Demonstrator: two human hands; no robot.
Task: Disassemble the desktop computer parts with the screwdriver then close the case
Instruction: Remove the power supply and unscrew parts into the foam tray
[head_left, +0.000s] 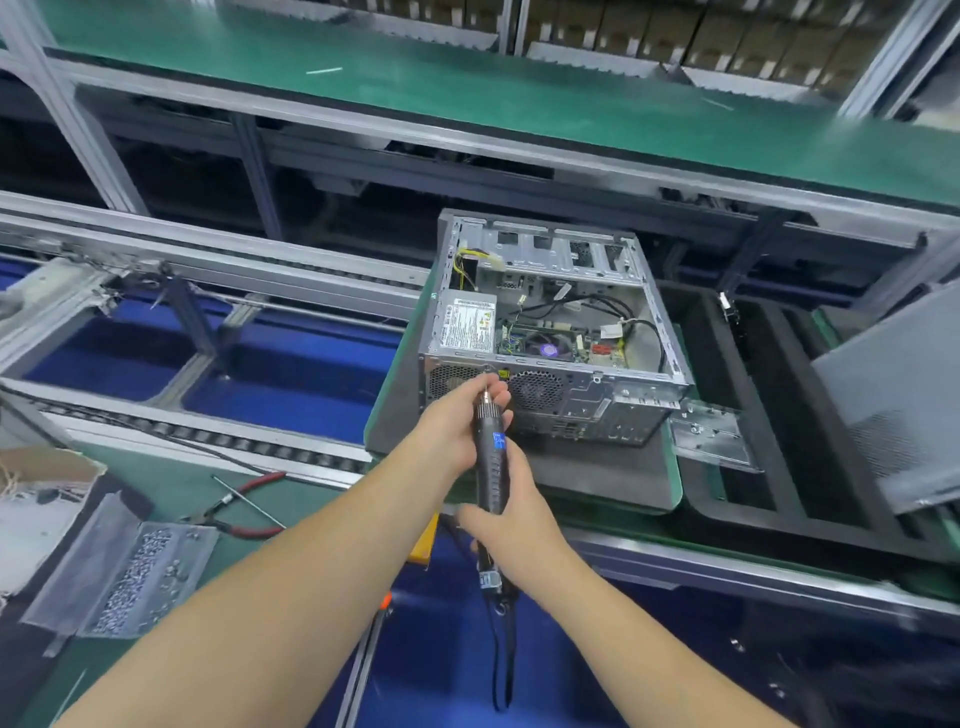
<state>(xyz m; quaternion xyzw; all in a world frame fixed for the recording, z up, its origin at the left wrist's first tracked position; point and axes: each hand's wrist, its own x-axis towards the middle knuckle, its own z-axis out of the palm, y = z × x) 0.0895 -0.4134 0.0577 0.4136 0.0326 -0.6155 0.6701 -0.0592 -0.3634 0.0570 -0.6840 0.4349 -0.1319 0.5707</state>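
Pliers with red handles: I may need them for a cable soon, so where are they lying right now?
In the head view, the pliers lie on the green bench at lower left, between the tray of screws and the left forearm.

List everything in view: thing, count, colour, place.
open metal desktop computer case: 1, silver-grey, on dark mat, centre
black electric screwdriver: 1, black, tip at case's rear panel
grey perforated side panel: 1, right edge
red-handled pliers: 1, on green bench, left
clear tray of small screws: 1, lower left
small metal bracket plate: 1, right of case
left hand: near screwdriver's tip
right hand: grips screwdriver's body
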